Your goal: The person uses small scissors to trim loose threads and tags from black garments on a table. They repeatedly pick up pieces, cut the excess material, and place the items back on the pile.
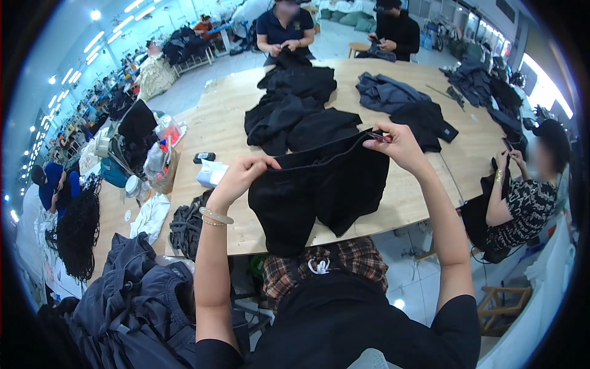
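Observation:
I hold a black garment (pixel 319 190) up in front of me over the near edge of a large wooden table (pixel 221 117). My left hand (pixel 241 174) pinches its upper left edge; a pale bangle and a thin bracelet sit on that wrist. My right hand (pixel 396 144) grips the upper right corner, raised a little higher. The garment's top edge is stretched between both hands and its two lower flaps hang down. A plaid cloth (pixel 319 261) lies on my lap below it.
A heap of black garments (pixel 295 104) and a grey-blue one (pixel 387 92) lie further back on the table. Two people work at the far side, another sits at the right (pixel 528 190). Dark clothing piles (pixel 135 301) lie at my lower left; a cluttered cart (pixel 147 154) stands left.

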`<state>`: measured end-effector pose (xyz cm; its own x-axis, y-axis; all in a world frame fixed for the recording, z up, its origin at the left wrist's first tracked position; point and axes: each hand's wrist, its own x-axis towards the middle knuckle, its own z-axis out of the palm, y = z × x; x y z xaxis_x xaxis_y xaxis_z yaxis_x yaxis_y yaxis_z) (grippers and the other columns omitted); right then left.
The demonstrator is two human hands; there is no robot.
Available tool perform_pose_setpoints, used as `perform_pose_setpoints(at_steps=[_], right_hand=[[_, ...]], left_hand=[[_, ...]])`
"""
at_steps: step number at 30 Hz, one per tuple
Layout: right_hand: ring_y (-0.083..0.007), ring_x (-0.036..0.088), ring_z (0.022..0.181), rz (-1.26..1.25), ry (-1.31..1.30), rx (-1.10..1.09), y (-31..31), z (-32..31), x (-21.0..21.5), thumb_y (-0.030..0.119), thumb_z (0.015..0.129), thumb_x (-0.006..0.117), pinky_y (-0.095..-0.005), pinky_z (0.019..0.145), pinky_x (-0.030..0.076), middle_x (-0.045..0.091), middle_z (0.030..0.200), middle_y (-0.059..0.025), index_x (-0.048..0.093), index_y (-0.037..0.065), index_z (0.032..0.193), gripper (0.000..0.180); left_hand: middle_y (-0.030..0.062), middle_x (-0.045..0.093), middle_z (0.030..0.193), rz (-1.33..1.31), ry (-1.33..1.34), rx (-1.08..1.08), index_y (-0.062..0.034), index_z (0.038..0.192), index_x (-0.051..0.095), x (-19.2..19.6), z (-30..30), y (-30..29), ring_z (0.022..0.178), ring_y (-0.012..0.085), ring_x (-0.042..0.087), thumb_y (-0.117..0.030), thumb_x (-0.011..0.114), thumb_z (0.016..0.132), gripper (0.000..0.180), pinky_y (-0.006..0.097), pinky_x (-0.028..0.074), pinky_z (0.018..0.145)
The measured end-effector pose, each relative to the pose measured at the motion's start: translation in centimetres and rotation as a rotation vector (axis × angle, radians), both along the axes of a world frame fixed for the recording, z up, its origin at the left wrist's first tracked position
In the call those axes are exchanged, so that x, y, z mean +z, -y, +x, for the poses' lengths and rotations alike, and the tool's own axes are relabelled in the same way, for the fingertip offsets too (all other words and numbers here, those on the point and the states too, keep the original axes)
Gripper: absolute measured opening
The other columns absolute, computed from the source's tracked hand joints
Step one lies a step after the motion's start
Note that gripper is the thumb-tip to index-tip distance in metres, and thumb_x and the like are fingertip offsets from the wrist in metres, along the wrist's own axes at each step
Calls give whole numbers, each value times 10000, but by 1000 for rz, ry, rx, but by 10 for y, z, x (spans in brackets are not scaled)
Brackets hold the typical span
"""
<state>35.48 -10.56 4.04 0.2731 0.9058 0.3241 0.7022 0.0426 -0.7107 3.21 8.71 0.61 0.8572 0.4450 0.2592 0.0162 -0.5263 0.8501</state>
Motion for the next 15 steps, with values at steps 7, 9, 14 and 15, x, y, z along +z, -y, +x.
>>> perform_pose_setpoints(at_steps=[7, 9, 14, 15], right_hand=[[-45, 429, 738, -16, -464, 159, -43, 33, -79, 149, 913, 709, -218, 687, 379, 478, 779, 49, 567, 50, 909, 173], [-41, 441, 758, -2, -517, 158, -54, 40, -107, 130, 925, 689, -212, 705, 387, 493, 816, 55, 568, 51, 924, 144], [-94, 547, 773, 14, -434, -45, -66, 24, -187, 137, 943, 664, -260, 726, 456, 599, 818, -21, 592, 48, 1020, 138], [-138, 597, 778, -37, -356, -105, -65, 18, -205, 144, 945, 662, -282, 728, 475, 629, 831, -59, 597, 60, 1028, 134]], left_hand=[[-38, 668, 835, -387, -169, 92, 18, 935, 718, -66, 24, -28, 762, 29, 566, -217, 711, 934, 235, 211, 467, 702], [-61, 648, 808, -509, -190, 135, -1, 927, 708, -85, 30, -32, 719, 8, 535, -213, 673, 965, 218, 198, 440, 646], [-58, 616, 786, -706, -196, 314, -21, 919, 678, -161, 29, -19, 725, 20, 523, -225, 629, 991, 222, 212, 439, 658], [-33, 613, 768, -589, -230, 364, -6, 924, 672, -188, 27, -12, 737, 39, 533, -222, 632, 986, 228, 232, 451, 678]])
